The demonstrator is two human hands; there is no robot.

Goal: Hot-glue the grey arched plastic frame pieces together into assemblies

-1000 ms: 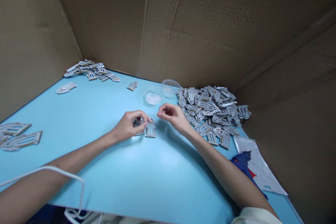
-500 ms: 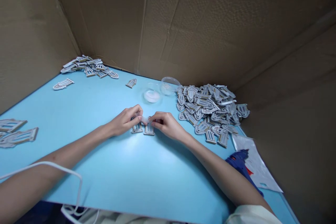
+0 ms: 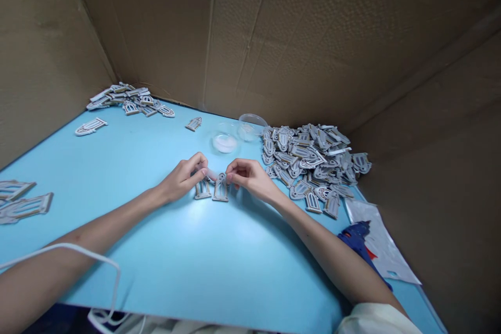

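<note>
Two small grey arched window-shaped cutouts (image 3: 212,189) lie side by side on the light blue table (image 3: 219,266). My left hand (image 3: 180,179) is curled over the left piece, its fingertips pinching a small pale strip (image 3: 211,173) above the pieces. My right hand (image 3: 247,178) is closed in a pinch just right of the right piece, its fingertips at that piece's top. The two hands nearly touch over the cutouts.
A large heap of grey cutouts (image 3: 313,162) lies to the right, a smaller heap (image 3: 129,100) at the far left corner, more pieces (image 3: 21,199) at the left edge. Two clear round dishes (image 3: 235,135) sit behind the hands. A blue glue gun (image 3: 358,237) rests on paper. Cardboard walls (image 3: 274,36) surround the table.
My right hand moved left from open air to meet my left hand over the two cutouts. A pale strip now shows between the fingertips.
</note>
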